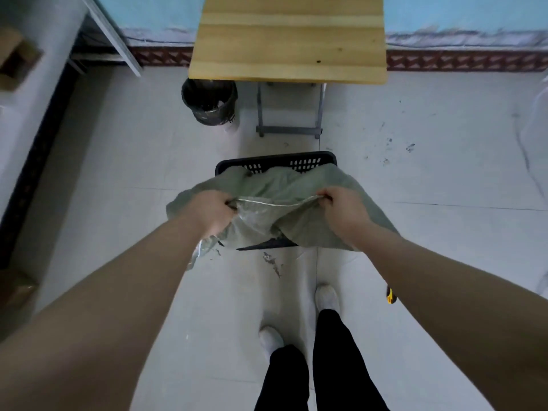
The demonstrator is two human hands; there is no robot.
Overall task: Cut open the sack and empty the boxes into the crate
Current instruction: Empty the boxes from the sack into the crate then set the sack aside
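Both hands, left hand and right hand, have fingers clenched on the sack held over the crate; lift evenly and shake so boxes, unseen here, drop inside.

The pale tiled floor carries a black crate, bin and yellow knife.

The sack hangs over the crate (table beyond, bin left).
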